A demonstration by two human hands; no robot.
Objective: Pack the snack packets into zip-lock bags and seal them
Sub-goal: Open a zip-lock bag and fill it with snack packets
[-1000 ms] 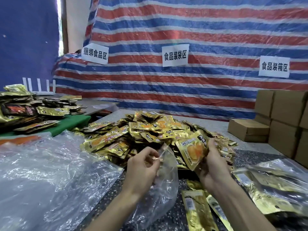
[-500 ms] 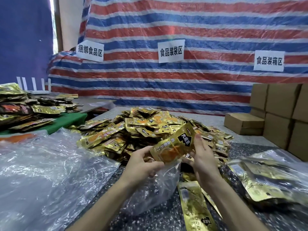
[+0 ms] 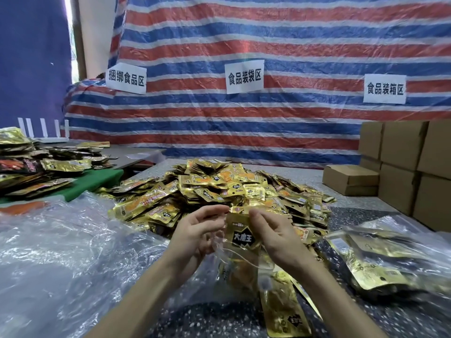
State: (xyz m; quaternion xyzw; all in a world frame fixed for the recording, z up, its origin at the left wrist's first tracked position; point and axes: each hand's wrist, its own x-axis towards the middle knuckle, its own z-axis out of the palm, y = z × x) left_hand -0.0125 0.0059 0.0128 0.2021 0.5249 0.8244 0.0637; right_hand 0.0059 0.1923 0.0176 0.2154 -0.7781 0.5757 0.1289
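A gold snack packet (image 3: 240,236) with a black label stands upright between my hands, its lower half inside a clear zip-lock bag (image 3: 234,267). My right hand (image 3: 273,235) pinches the packet's top right edge. My left hand (image 3: 197,236) holds the bag's mouth on the left, fingers curled at the plastic rim. A large heap of gold snack packets (image 3: 219,193) lies just beyond my hands on the speckled table (image 3: 346,213).
Filled zip-lock bags (image 3: 385,262) lie at the right. Loose gold packets (image 3: 283,308) lie below my hands. Crumpled clear plastic (image 3: 61,252) covers the left. Cardboard boxes (image 3: 400,164) stack at the far right, more dark packets (image 3: 36,164) on a green surface at the left.
My right hand turned the packet from lying tilted above the bag to upright and lowered it into the bag's mouth. My left hand kept hold of the bag's rim.
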